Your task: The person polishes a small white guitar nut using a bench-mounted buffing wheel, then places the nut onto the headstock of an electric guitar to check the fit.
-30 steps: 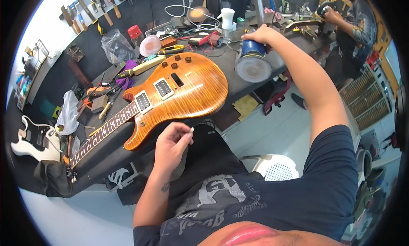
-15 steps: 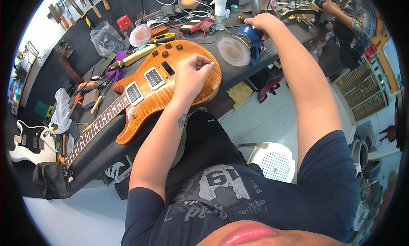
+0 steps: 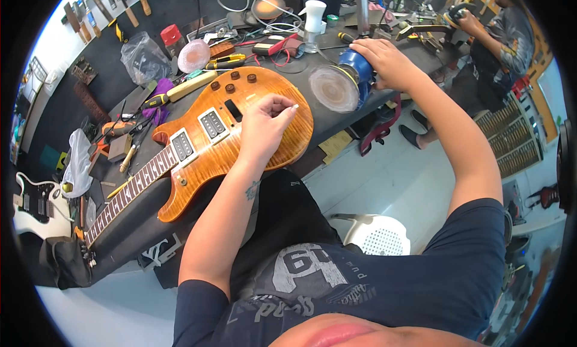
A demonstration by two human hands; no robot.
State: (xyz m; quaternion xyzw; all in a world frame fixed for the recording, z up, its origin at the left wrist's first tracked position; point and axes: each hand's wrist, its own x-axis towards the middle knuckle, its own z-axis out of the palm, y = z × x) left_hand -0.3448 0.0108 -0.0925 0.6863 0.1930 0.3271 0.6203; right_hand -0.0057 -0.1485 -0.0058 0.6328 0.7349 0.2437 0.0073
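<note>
An amber flame-top electric guitar (image 3: 282, 144) lies face up on the dark bench, its neck pointing to the lower left. Over its body is my left hand (image 3: 264, 125), thumb and fingers pinched together. A tiny pale bit shows at those fingertips, too small to name. My right hand (image 3: 384, 61) rests across the top of a blue bench grinder (image 3: 359, 63), fingers laid out over the housing and thumb lower on its side. A pale round buffing wheel (image 3: 334, 89) on the grinder faces the guitar. Dark knobs (image 3: 230, 88) sit on the guitar top.
Pliers, cables (image 3: 288, 27) and a white spray bottle (image 3: 314, 19) crowd the bench's back. A white guitar (image 3: 39, 205) lies at far left. A white stool (image 3: 383, 237) stands below the bench edge. Another person (image 3: 508, 43) works at far right.
My right hand has come back from beyond the grinder onto the top of its blue housing. My left hand stays pinched above the guitar. The view has shifted slightly.
</note>
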